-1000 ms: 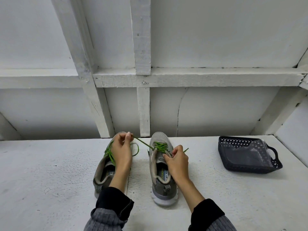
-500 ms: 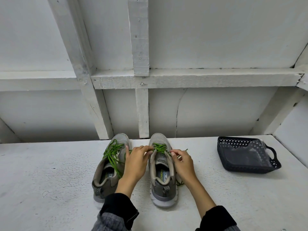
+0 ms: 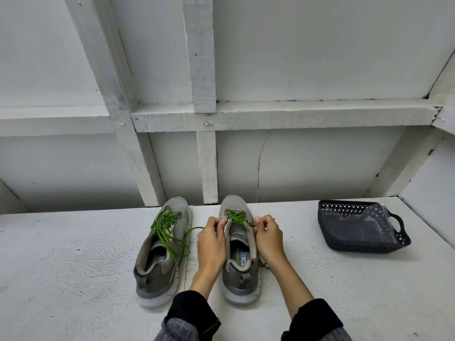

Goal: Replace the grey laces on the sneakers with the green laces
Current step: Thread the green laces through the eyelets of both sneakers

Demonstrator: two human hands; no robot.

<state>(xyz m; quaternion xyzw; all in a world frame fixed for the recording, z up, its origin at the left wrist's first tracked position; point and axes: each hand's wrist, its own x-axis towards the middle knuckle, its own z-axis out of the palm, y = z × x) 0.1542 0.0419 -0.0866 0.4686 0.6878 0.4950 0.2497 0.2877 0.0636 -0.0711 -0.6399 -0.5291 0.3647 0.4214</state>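
Both hands pinch the green lace (image 3: 236,216): left hand (image 3: 212,238) and right hand (image 3: 268,238) flank the right sneaker (image 3: 240,257) between them, likely to draw it snug; the other sneaker (image 3: 161,252), loosely laced, sits beside the left hand on the bench (image 3: 73,267)

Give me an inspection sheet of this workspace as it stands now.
Surface: white painted table, scuffed.
Job's things: two grey sneakers side by side, toes toward the wall. Left sneaker has loose green lace trailing over its side. Right sneaker has green lace crossed near the toe. Grey laces: nothing seen.
Clutter: dark basket at right, clear plastic inside.
Grips: left hand and right hand each pinch a lace end beside the right sneaker.
Cables: nothing seen.
Surroundings: white wall with wooden beams.
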